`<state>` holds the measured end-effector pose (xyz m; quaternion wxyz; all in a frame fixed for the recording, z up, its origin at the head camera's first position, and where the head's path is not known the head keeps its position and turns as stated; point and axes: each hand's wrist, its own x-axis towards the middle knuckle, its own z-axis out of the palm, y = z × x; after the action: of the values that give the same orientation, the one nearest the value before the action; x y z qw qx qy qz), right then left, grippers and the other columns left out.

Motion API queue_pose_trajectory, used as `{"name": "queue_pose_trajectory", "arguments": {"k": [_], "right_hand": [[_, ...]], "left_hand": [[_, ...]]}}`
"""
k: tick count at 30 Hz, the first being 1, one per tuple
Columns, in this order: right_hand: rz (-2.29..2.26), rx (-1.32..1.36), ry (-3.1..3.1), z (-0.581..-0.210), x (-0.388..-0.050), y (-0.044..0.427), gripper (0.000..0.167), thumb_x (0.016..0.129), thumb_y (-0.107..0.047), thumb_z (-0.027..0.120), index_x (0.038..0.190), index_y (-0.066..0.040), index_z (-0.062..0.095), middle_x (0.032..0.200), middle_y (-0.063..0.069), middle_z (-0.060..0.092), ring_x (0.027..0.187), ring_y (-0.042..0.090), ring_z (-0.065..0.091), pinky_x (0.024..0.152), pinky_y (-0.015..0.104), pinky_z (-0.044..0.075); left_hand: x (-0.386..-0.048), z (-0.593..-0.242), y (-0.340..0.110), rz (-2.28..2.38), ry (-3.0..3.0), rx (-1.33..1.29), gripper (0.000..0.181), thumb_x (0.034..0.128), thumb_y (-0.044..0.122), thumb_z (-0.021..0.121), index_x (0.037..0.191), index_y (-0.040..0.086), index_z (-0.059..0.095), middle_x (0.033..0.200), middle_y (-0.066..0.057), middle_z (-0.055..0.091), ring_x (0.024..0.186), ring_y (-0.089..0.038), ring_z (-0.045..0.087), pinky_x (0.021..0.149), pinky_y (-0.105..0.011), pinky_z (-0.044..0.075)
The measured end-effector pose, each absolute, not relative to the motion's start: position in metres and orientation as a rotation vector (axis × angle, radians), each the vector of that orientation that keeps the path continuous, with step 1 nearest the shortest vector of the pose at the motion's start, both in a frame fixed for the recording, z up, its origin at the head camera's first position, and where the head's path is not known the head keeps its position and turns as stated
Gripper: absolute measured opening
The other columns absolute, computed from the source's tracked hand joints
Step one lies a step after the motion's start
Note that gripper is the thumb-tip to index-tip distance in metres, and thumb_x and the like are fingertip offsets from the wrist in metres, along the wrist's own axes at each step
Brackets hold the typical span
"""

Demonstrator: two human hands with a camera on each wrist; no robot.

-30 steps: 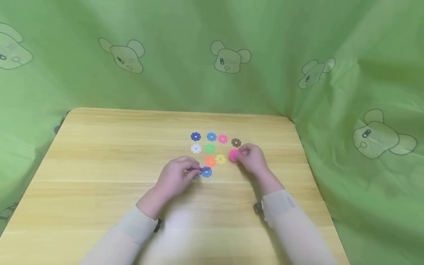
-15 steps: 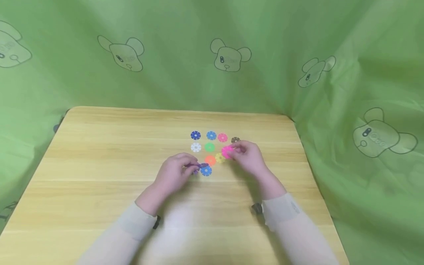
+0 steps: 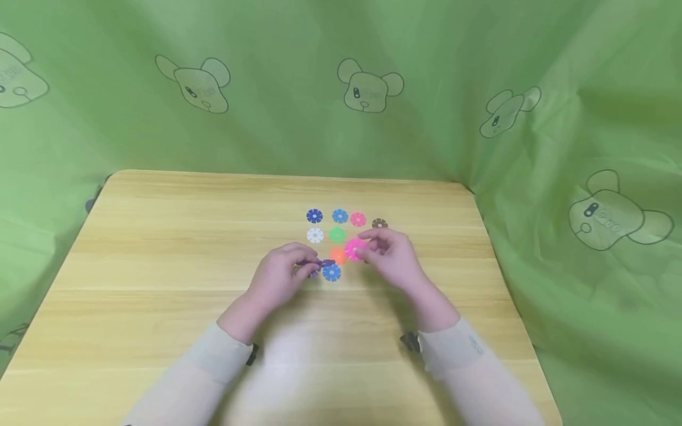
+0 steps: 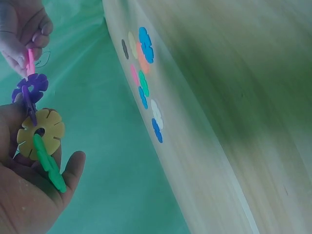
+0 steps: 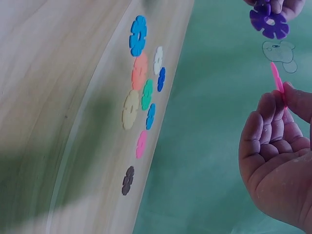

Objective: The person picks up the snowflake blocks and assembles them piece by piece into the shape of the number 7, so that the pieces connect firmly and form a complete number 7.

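In the left wrist view my left hand (image 4: 24, 195) holds a joined chain: a green disc (image 4: 49, 163), a yellow disc (image 4: 54, 127) and purple discs (image 4: 38, 87), slotted into one another. My right hand (image 5: 278, 161) pinches a bright pink notched disc (image 5: 277, 78) between thumb and fingers, its edge facing the purple disc (image 5: 270, 23). From the head view, the left hand (image 3: 279, 275) and right hand (image 3: 394, 257) are raised over the table, the pink disc (image 3: 354, 249) a little right of the purple piece (image 3: 326, 263). Whether pink and purple touch, I cannot tell.
Flat on the wooden table (image 3: 160, 331) lie loose discs: dark blue (image 3: 314, 216), white (image 3: 315, 235), green (image 3: 337, 235), orange (image 3: 337, 255), brown (image 3: 380, 223) and several others. A green curtain (image 3: 288, 130) hangs behind the table and at its sides.
The right hand has lifted the bright pink disc and brought it leftward, close to the purple piece. The left hand, still gripping the chain, has moved only slightly.
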<state>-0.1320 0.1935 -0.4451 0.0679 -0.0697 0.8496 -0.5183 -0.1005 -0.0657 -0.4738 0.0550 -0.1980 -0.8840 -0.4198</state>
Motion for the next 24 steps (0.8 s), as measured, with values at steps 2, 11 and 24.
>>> {"name": "queue_pose_trajectory", "arguments": {"k": [2,11,24], "right_hand": [[-1.567,-0.223,2.558,-0.444,-0.130,0.191,0.033,0.091,0.000,0.080,0.123,0.001,0.072,0.090,0.013,0.072,0.078,0.023,0.068,0.069,0.027,0.062],[-1.574,-0.253,2.510,-0.445,-0.121,0.180,0.031,0.091,0.000,0.079,0.121,0.000,0.073,0.087,0.011,0.072,0.075,0.021,0.069,0.064,0.030,0.061],[-1.617,-0.240,2.431,-0.451,-0.118,0.171,0.025,0.093,0.001,0.077,0.118,0.005,0.073,0.090,0.013,0.076,0.079,0.030,0.074,0.072,0.039,0.066]], "left_hand": [[-0.101,-0.474,-0.067,-1.275,-2.684,-0.597,0.010,0.0935,0.011,0.081,0.103,0.007,0.080,0.110,-0.004,0.078,0.104,-0.023,0.074,0.099,-0.041,0.059],[-0.100,-0.472,-0.069,-1.276,-2.684,-0.596,0.011,0.0931,0.012,0.082,0.103,0.007,0.080,0.111,-0.004,0.078,0.104,-0.024,0.074,0.099,-0.042,0.060],[-0.096,-0.475,-0.071,-1.258,-2.664,-0.604,0.012,0.0917,0.012,0.083,0.102,0.008,0.080,0.110,-0.004,0.078,0.102,-0.023,0.074,0.096,-0.040,0.061]]}}
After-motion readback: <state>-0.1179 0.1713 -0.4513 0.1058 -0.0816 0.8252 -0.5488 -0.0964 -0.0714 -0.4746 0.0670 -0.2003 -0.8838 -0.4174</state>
